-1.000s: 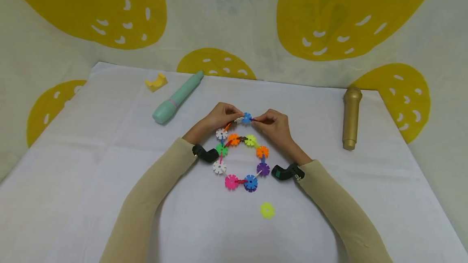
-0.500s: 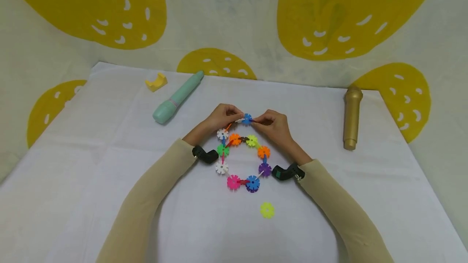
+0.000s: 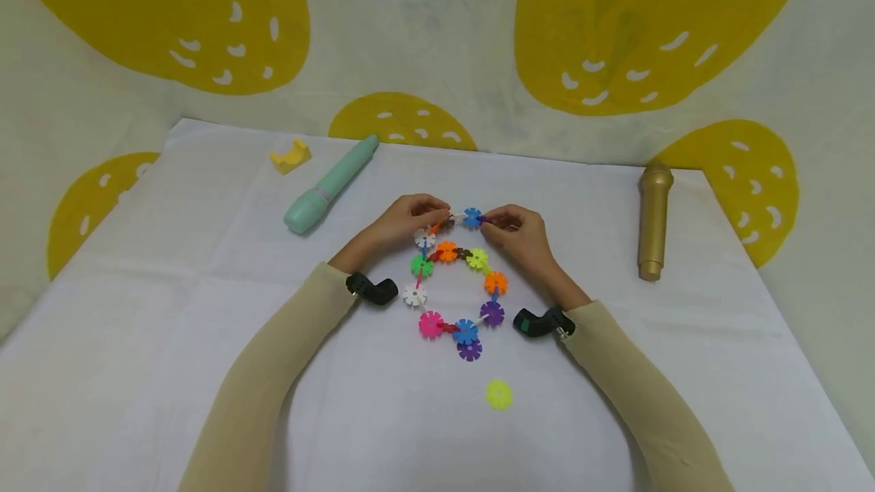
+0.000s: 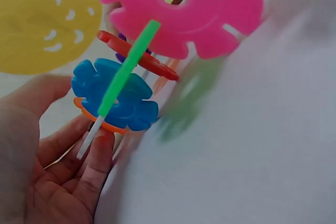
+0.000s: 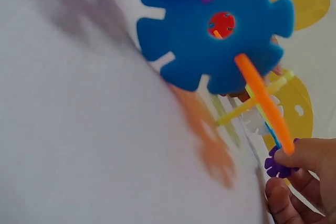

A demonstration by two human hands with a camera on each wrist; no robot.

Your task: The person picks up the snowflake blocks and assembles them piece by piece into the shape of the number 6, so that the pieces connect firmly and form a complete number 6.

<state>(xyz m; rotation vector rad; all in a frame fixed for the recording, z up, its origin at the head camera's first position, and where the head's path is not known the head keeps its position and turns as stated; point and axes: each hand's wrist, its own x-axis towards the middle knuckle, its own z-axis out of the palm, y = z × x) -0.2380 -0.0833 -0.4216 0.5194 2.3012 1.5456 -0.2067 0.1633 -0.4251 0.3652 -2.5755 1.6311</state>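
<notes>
Toothed plastic snowflake discs in many colours are slotted together into a ring with a short tail at its far side. My left hand (image 3: 413, 217) pinches a brown disc (image 3: 447, 224) on that tail. With thumb and fingertips, my right hand (image 3: 521, 234) grips a purple disc (image 5: 277, 162) just right of the tail's light blue disc (image 3: 472, 218). The ring's blue disc (image 5: 220, 30) and pink disc (image 4: 178, 9) loom close in the wrist views, with coloured shadows on the cloth below. Another purple disc (image 3: 469, 349) shows just below the ring's near edge.
A loose yellow disc (image 3: 499, 395) lies on the white cloth (image 3: 383, 431) nearer the person. Back left are a mint-green toy microphone (image 3: 331, 184) and a yellow curved block (image 3: 291, 157). A gold microphone (image 3: 655, 222) lies at the right. Behind stands a patterned backdrop (image 3: 424, 29).
The ring has shifted slightly away from the person, baring more of the purple disc below it. The hands have moved a little apart, and more of the tail shows between them.
</notes>
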